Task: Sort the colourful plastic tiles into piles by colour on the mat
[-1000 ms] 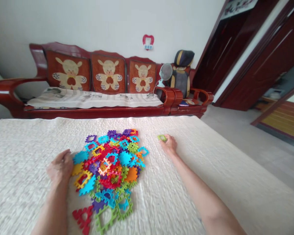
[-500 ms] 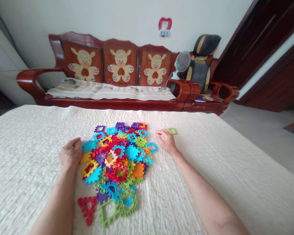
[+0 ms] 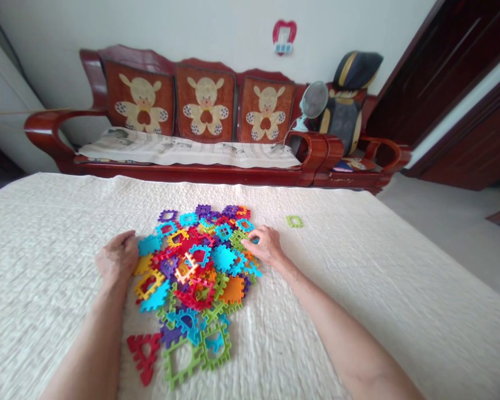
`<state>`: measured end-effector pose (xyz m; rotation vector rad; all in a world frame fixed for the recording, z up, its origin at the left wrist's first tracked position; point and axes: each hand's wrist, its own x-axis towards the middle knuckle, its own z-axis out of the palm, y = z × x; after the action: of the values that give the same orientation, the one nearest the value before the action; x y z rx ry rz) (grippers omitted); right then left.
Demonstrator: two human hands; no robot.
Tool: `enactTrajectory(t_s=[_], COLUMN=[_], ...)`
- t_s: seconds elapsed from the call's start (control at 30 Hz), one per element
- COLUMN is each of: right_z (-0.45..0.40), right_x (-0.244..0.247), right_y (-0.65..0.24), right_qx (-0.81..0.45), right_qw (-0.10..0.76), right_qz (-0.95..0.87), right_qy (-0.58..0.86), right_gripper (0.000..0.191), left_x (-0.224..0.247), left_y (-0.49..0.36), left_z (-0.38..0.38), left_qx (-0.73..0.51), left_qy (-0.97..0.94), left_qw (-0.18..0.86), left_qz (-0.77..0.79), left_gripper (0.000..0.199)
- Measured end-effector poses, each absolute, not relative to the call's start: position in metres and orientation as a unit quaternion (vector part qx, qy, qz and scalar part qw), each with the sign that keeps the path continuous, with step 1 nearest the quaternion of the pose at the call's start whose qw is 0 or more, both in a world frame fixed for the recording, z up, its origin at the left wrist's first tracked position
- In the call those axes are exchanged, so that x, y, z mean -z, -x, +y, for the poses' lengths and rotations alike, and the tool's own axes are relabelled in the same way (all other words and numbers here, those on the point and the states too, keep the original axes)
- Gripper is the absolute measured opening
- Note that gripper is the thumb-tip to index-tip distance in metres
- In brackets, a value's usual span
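A heap of colourful plastic interlocking tiles [image 3: 200, 258] lies on the cloth between my hands. My left hand [image 3: 117, 258] rests at the heap's left edge with fingers loosely curled in. No tile shows in it; the nearest ones are a blue tile [image 3: 150, 245] and a yellow tile [image 3: 143, 264]. My right hand [image 3: 267, 244] reaches into the right side of the heap. Its thumb and forefinger stand apart, their tips at a green window tile [image 3: 238, 239]. A blue frame tile is partly covered by this hand. Nearer me lie a red triangular tile [image 3: 145, 355] and green frame tiles [image 3: 181, 361].
A single green frame tile [image 3: 294, 221] lies apart on the cream quilted cloth [image 3: 358, 266], beyond my right hand. Past the table's far edge stands a wooden sofa [image 3: 183, 174] with bear cushions [image 3: 204, 105]. A small fan [image 3: 314, 101] is beside a wooden armchair [image 3: 394, 151].
My right hand has moved left and slightly toward me, from beside the lone green tile to the heap's right side. My left hand stays about where it was.
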<state>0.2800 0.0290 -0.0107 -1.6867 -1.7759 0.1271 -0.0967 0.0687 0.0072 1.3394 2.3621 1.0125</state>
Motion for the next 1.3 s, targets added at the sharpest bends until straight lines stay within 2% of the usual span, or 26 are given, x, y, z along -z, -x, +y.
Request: enactTrajectory(t_s=[0.17,0.3,0.4,0.47,0.57,0.8,0.93,1.1,1.2,1.3], right_z=[0.031,0.030,0.033,0.037,0.041,0.037,0.034,0.032,0.029,0.025], right_x=[0.005,-0.010,-0.016,-0.014,-0.005,0.003,-0.002,-0.010,-0.011,-0.011], right_y=[-0.283,-0.293,-0.314,-0.333,-0.358,-0.373,-0.373,-0.369,-0.361,-0.351], right_qx=[-0.130,-0.195,-0.162,-0.100,-0.036,-0.001,-0.015,-0.009,-0.028,-0.042], right_qw=[0.381,0.466,0.536,0.550,0.501,0.359,0.320,0.295,0.235,0.190], right_qz=[-0.665,-0.655,-0.616,-0.598,-0.623,-0.695,-0.713,-0.666,-0.656,-0.648], right_qy=[0.629,0.562,0.555,0.574,0.600,0.623,0.624,0.685,0.717,0.736], right_gripper=[0.021,0.026,0.024,0.017,0.004,0.030,0.032,0.019,0.034,0.040], left_x=[-0.004,-0.002,-0.001,-0.001,-0.001,-0.005,-0.005,-0.001,-0.001,-0.004], left_y=[0.101,0.104,0.104,0.104,0.105,0.102,0.102,0.106,0.107,0.104], left_z=[0.072,0.074,0.075,0.075,0.076,0.076,0.076,0.078,0.078,0.076], left_qx=[-0.330,-0.316,-0.316,-0.317,-0.309,-0.308,-0.306,-0.316,-0.317,-0.298], left_qy=[-0.465,-0.460,-0.459,-0.458,-0.458,-0.454,-0.456,-0.449,-0.450,-0.457], left_qw=[0.120,0.122,0.121,0.118,0.117,0.116,0.119,0.122,0.123,0.129], left_qz=[0.813,0.821,0.821,0.822,0.825,0.828,0.827,0.827,0.826,0.828], left_gripper=[0.042,0.043,0.044,0.044,0.043,0.039,0.042,0.041,0.042,0.047])
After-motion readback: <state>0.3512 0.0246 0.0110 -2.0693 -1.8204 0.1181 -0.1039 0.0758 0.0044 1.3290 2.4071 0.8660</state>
